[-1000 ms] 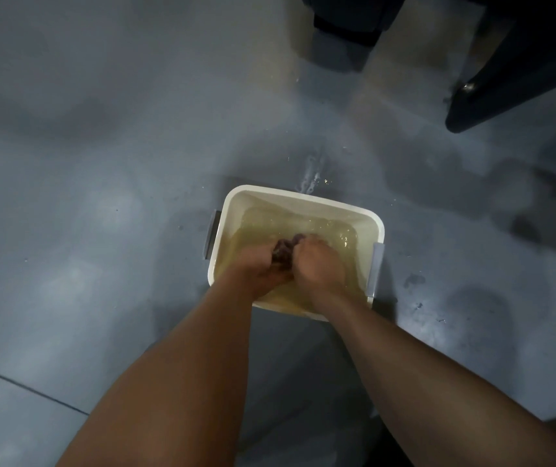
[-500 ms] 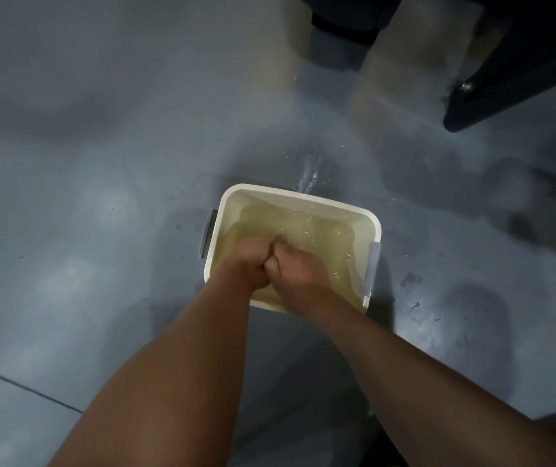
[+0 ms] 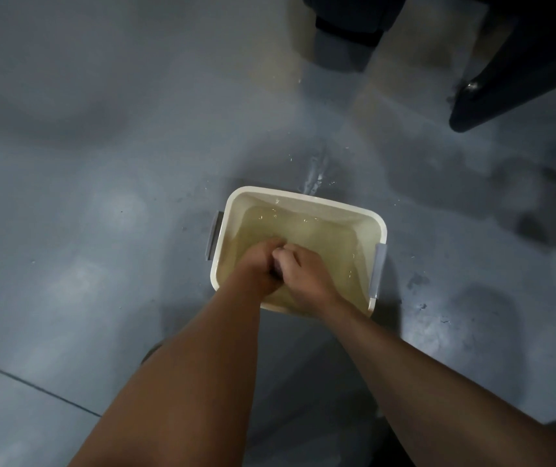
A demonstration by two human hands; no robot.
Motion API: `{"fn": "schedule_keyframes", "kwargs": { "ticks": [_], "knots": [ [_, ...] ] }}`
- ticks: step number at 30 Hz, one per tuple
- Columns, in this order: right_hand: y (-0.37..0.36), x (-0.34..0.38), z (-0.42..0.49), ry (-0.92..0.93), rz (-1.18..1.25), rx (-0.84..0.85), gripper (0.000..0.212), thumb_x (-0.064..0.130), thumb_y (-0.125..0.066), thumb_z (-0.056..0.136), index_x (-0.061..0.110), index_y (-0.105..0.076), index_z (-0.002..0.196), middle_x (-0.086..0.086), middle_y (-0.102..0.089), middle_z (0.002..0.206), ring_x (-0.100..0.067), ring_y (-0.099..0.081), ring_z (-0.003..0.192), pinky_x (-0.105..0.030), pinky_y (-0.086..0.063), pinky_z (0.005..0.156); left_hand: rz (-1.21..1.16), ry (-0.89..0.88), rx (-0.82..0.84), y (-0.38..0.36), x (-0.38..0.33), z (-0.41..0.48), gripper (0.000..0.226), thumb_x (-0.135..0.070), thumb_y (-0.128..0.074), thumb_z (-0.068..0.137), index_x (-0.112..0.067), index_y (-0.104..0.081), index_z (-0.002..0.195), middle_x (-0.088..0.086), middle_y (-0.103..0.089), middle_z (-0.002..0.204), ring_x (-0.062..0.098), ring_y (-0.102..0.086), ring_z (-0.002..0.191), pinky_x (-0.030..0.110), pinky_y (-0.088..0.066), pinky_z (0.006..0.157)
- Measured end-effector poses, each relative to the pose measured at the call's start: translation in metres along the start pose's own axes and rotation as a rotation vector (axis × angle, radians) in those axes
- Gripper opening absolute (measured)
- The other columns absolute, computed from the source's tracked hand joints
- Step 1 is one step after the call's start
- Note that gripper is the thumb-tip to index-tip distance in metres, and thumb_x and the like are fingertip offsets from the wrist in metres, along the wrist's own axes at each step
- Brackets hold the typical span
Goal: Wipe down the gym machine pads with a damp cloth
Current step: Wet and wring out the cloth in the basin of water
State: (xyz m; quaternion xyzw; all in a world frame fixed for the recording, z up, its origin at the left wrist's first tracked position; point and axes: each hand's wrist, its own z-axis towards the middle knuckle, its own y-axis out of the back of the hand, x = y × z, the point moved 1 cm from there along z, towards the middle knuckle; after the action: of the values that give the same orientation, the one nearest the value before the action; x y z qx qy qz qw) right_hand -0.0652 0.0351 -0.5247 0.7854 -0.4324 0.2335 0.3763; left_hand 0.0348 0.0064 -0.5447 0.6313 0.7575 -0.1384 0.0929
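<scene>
Between the two fists, pressed knuckle to knuckle over the water (image 3: pixel 332 235), only a dark sliver of the cloth (image 3: pixel 275 272) shows; the rest is hidden inside the grip. The left hand (image 3: pixel 258 264) is clenched round it from one side and the right hand (image 3: pixel 305 273) curls over it from the other, the two touching.

Both hands sit low in a cream basin (image 3: pixel 303 196), nearer its near-left corner than its far wall. Ahead of the knuckles lies a stretch of yellowish water up to the far rim, and to the outside of the right hand more water reaches the right wall. The left wrist crosses the near rim close to the corner; the right forearm crosses the same rim further along.

A grey handle (image 3: pixel 212 235) juts out beyond the left hand, another grey handle (image 3: pixel 377 271) beyond the right.

Wide grey floor (image 3: pixel 101 214) spreads out past the left hand. Beyond the far rim lie wet splashes (image 3: pixel 315 175). Far ahead and out past the right hand, a dark machine bar (image 3: pixel 492 99) ends just above the floor, well apart from the basin.
</scene>
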Motion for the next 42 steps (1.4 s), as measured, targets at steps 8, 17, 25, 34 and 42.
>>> {"fn": "schedule_keyframes", "kwargs": {
  "ticks": [8,17,25,34,42],
  "knots": [
    [0.010,-0.025,0.017,-0.086,-0.500,-0.090,0.034,0.032,-0.031,0.108,0.016,-0.060,0.113,-0.005,-0.068,0.095,-0.025,-0.064,0.082,-0.032,-0.041,0.070,0.030,-0.033,0.066,-0.019,0.001,0.006,0.036,0.004,-0.038,0.103,-0.008,-0.064,0.081,0.013,-0.059,0.088,0.021,-0.057,0.083,0.025,-0.050,0.074],
    [0.006,-0.016,0.018,-0.105,-0.101,0.130,0.023,0.034,-0.035,0.109,0.023,-0.054,0.106,0.000,-0.063,0.098,-0.012,-0.058,0.082,-0.035,-0.042,0.074,-0.073,0.007,0.024,-0.013,-0.003,0.008,0.034,-0.019,-0.037,0.110,-0.007,-0.067,0.100,0.007,-0.068,0.089,0.019,-0.063,0.078,0.033,-0.052,0.070],
    [0.006,-0.014,0.003,0.201,-0.315,0.041,0.038,0.038,-0.034,0.091,0.015,-0.064,0.096,-0.009,-0.069,0.089,-0.032,-0.062,0.084,-0.041,-0.049,0.072,0.154,-0.036,-0.035,-0.001,-0.004,0.001,0.023,-0.013,-0.037,0.103,-0.005,-0.055,0.090,0.003,-0.042,0.072,0.014,-0.042,0.056,0.027,-0.041,0.050],
    [0.020,-0.032,0.017,-0.201,-0.070,-0.276,0.028,0.022,-0.032,0.110,0.016,-0.052,0.129,0.003,-0.057,0.112,-0.019,-0.056,0.102,-0.031,-0.040,0.086,0.688,-0.311,-0.115,-0.002,-0.004,0.002,0.055,-0.017,-0.055,0.098,-0.027,-0.035,0.148,0.013,-0.046,0.144,0.033,-0.052,0.122,0.047,-0.050,0.104],
    [0.059,-0.027,0.036,-0.301,0.562,0.271,0.026,0.026,-0.046,0.099,0.018,-0.051,0.074,-0.001,-0.039,0.057,-0.014,-0.033,0.050,-0.028,-0.022,0.050,1.167,-0.541,0.090,-0.004,-0.031,0.001,0.033,-0.010,-0.067,0.084,-0.018,-0.069,0.116,0.005,-0.072,0.105,0.022,-0.066,0.094,0.029,-0.052,0.078]
  ]
}}
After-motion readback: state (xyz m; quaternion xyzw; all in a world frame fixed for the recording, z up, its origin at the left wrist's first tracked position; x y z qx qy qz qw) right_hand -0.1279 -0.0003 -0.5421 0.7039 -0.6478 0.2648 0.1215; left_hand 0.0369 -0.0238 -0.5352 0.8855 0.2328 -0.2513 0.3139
